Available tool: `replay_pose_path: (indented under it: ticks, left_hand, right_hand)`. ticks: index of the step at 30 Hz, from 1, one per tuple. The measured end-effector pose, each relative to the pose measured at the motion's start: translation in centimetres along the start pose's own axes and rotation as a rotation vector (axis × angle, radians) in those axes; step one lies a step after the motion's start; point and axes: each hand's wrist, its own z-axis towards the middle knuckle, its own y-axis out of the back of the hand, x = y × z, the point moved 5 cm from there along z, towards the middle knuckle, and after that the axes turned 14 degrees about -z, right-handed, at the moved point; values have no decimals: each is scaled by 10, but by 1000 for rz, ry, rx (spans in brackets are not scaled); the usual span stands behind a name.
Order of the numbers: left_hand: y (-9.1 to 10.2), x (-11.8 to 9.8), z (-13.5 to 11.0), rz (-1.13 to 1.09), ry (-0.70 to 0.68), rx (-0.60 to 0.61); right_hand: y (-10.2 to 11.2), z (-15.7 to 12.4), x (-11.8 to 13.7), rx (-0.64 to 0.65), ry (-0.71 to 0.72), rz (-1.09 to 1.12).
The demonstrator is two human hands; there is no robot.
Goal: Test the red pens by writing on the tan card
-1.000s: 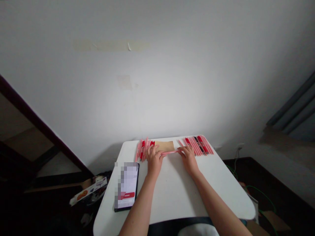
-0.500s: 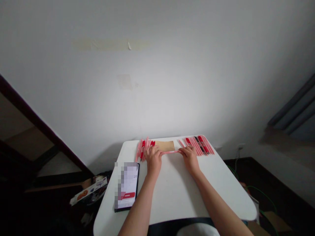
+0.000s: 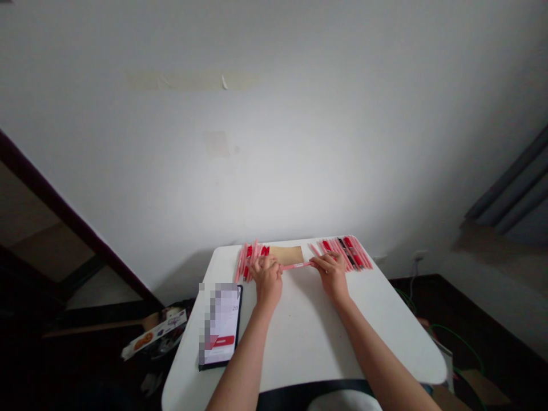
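A pink pen (image 3: 296, 266) with a small white label lies level between my hands, just above or on the table. My left hand (image 3: 268, 275) is closed on its left end, and my right hand (image 3: 332, 273) pinches its right end. Beside my left hand is a loose pile of pink and red pens (image 3: 245, 264), partly covered by my fingers. Past my right hand, pink, red and black pens (image 3: 354, 251) lie side by side in a slanted row. Behind the held pen rests a flat tan piece of card or paper (image 3: 287, 253).
The white table (image 3: 308, 331) stands against a pale wall (image 3: 274, 171). A phone (image 3: 222, 328) with a lit screen lies at the left, close to my left forearm. Cluttered items (image 3: 160, 334) sit on the floor left of the table; a green cable (image 3: 460, 337) runs at the right.
The held pen has turned slightly so its white label shows more clearly. Both hands stay almost in place, with small finger shifts.
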Motion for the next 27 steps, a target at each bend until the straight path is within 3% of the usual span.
replay_pose_path:
  ticks: [5,12,27]
  left_hand:
    - [4,-5,-1,6,-57,-70]
    - [2,-5,-4,38,-96,-46]
    - [1,-4,-4,91,-34,-42]
  right_hand:
    - [-3,-1,-5,16,-38,8]
    - [-1,1,-9,19,-66,11]
    - [-2,1,-7,17,-46,68]
